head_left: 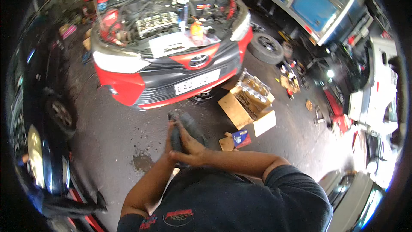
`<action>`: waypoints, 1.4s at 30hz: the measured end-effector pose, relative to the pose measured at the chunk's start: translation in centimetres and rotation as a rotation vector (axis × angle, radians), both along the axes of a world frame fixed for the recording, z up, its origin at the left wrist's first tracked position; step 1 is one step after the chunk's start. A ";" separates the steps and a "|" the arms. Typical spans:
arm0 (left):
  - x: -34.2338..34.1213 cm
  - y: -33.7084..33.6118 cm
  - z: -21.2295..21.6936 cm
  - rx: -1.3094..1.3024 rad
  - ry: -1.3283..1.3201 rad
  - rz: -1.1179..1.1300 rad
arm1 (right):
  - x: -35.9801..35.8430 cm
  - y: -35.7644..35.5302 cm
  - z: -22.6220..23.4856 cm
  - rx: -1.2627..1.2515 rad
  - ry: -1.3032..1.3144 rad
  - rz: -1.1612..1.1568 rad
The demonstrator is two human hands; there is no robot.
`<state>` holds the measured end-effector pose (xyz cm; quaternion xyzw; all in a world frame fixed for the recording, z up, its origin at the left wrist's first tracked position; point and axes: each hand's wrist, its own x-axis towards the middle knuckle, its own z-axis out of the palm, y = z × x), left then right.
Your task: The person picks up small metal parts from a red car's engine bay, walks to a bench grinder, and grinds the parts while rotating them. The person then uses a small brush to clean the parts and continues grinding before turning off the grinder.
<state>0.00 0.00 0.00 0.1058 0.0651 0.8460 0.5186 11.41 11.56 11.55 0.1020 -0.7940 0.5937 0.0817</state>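
My left hand and my right hand are brought together in front of my body, fingers closed. Something dark shows between them; whether it is a rag or only my dark clothing and shoes behind, I cannot make out. Ahead of the hands stands a red car with its hood raised. Its engine lies exposed. Across the car's front edge rests a light flat sheet with small dark parts on it. A spray can and an orange bottle stand beside that sheet.
Right of my hands, an open cardboard box holds metal engine parts. A small blue box lies nearer. Beyond are a loose wheel and scattered tools. A dark car and a person in dark clothing are at left.
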 end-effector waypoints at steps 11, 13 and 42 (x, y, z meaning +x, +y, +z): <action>-1.9 15.1 6.1 -0.790 1.324 0.189 | 1.5 11.9 1.6 -0.291 -0.295 -0.253; -3.3 15.4 5.2 -0.860 1.384 -0.054 | 1.5 15.4 2.1 -0.037 -0.333 -0.262; -12.0 45.7 9.4 -0.658 0.965 -0.930 | -6.5 31.5 -0.8 0.060 -0.572 -1.187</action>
